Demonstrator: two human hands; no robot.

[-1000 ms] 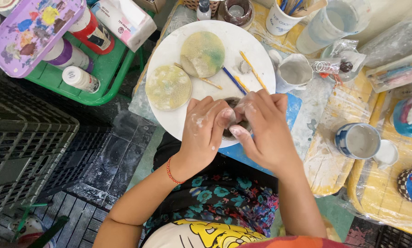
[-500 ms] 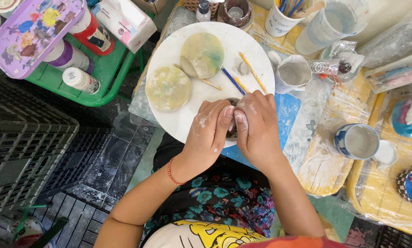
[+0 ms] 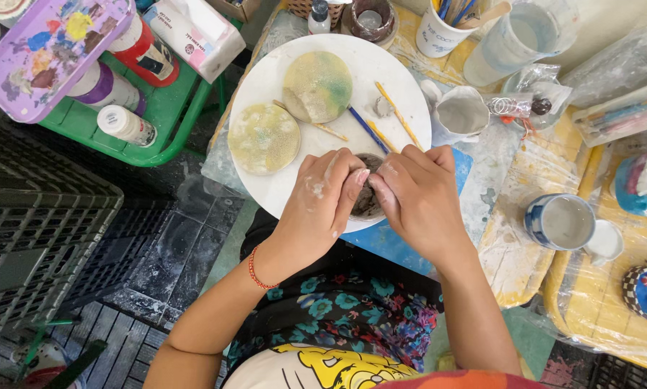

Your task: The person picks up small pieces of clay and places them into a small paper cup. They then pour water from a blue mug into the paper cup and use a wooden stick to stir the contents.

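Observation:
Both my hands cup a small grey-brown clay piece (image 3: 367,200) at the near edge of a round white board (image 3: 266,79). My left hand (image 3: 322,198) wraps its left side with the thumb pressed into it. My right hand (image 3: 418,196) holds its right side, fingers curled over the top. Most of the clay is hidden between my fingers. Two round yellow-green discs (image 3: 264,138) lie on the board, along with thin wooden sticks (image 3: 398,115), a blue-handled tool (image 3: 367,130) and a small grey clay lump (image 3: 382,107).
A white cup of slip (image 3: 462,114) stands right of the board, a blue-and-white mug (image 3: 560,222) further right. A green tray (image 3: 166,108) with paint bottles and a purple palette (image 3: 46,50) sits far left. A black crate (image 3: 28,245) lies lower left. A brush cup (image 3: 442,25) stands behind.
My hands have closed in tighter around the clay piece and shifted slightly. The right hand has drawn in toward the left hand.

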